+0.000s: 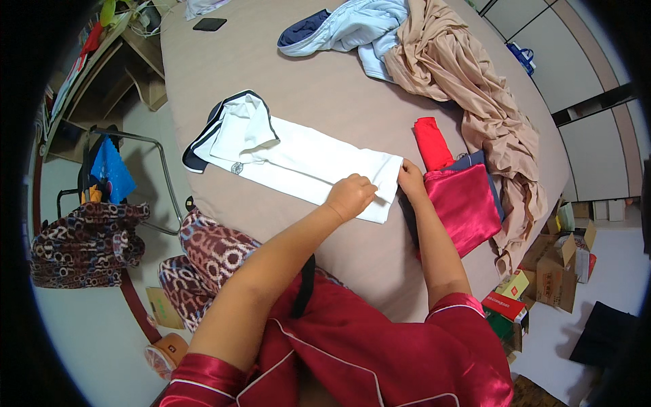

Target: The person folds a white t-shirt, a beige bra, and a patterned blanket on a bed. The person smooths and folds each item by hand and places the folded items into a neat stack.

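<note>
A white polo shirt (pixel 305 152) with a dark navy collar lies on the bed, folded lengthwise into a long strip. Its collar end points to the left, and a small round emblem shows near it. My left hand (pixel 352 196) is curled on the lower part of the shirt, fingers gripping the fabric near the hem. At the hem's upper corner, my right hand (pixel 411 179) pinches the edge; some fingertips are hidden. Just right of that hand lie a folded crimson satin garment (pixel 465 203), a folded red cloth (pixel 431 142) and a dark blue garment (pixel 496 191).
A light-blue garment (pixel 351 30) and a crumpled tan sheet (pixel 457 66) lie across the bed's far right. A black phone (pixel 209 24) rests at the far left. A metal-framed chair (pixel 165 168) stands left; cardboard boxes (pixel 554 280) sit on the floor at right.
</note>
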Demonstrator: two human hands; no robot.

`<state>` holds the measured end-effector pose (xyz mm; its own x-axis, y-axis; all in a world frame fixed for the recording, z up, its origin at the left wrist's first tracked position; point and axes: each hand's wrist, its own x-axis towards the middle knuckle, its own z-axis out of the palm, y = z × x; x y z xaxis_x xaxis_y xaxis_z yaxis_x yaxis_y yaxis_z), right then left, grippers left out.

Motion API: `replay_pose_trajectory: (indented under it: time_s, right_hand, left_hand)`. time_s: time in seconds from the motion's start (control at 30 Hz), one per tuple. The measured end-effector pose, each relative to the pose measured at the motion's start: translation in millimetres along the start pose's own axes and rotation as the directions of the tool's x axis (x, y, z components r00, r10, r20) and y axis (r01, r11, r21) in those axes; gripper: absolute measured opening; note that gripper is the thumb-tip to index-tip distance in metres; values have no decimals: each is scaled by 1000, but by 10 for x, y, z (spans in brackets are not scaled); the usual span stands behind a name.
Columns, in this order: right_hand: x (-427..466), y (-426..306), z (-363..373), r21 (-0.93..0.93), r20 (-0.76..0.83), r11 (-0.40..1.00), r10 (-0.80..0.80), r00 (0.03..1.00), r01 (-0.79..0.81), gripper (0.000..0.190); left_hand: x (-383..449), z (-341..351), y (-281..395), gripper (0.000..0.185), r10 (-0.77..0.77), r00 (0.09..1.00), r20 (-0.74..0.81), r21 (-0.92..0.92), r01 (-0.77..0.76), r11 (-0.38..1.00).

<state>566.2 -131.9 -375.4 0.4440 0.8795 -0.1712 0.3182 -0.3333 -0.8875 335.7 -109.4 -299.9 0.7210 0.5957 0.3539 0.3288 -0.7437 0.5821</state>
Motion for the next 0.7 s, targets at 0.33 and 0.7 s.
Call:
replay_pose_trajectory:
  time_s: [0.33, 0.7]
  right_hand:
    - [-464, -535, -136, 148, 53, 923, 351, 935, -355, 19]
    - [-1492, -378, -10, 723, 378, 499, 292, 879, -477, 22]
  left_hand:
    - [-311, 90, 72, 37, 76, 961, 267, 230, -140, 963]
    - [-158, 415, -53, 30, -298, 954, 20, -37, 298, 954]
